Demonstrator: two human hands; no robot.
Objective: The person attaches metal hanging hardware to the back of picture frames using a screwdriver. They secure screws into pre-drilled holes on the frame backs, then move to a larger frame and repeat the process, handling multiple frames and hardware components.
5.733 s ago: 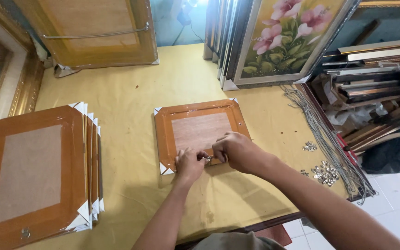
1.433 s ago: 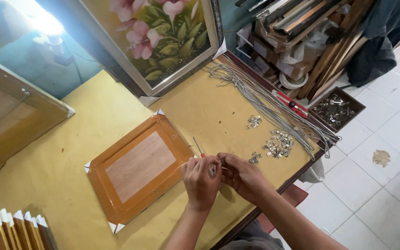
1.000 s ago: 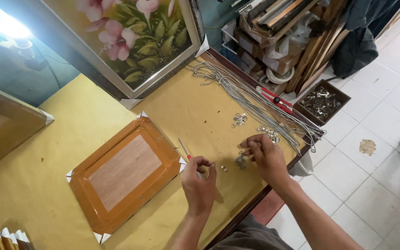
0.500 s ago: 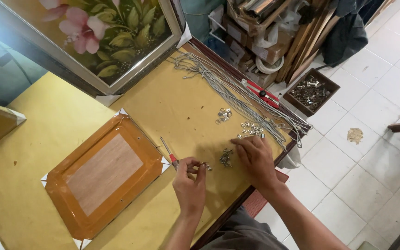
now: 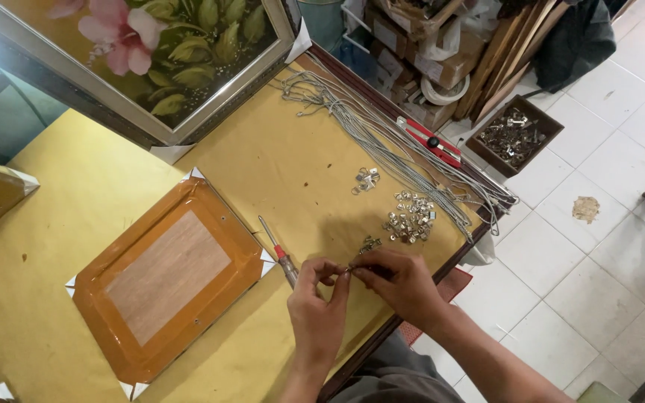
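1. My left hand (image 5: 319,302) and right hand (image 5: 401,280) meet fingertip to fingertip just above the table's near edge, both pinched together on a small metal fitting (image 5: 352,270) — too tiny and too covered by the fingers for me to say what kind it is.
2. The screwdriver (image 5: 278,252), red at the handle, runs under my left hand; I cannot tell whether that hand grips it or only lies over it.
3. The picture frame (image 5: 169,276) lies face down toward the table's left side, white corner protectors on, just beside the screwdriver tip. I can make out what may be a small screw or fitting on its near rail, but it is too small to be sure.
4. How far along: judging by this, the frame's back looks mostly bare, so I take the fitting work as early — the piece in my fingers is not yet on the frame.
5. A pile of loose metal fittings (image 5: 410,218) and a smaller cluster (image 5: 366,179) sit near the table's right edge, beside a bundle of grey cords (image 5: 382,142).
6. A flower painting (image 5: 166,52) leans at the far edge, cut off by the view.
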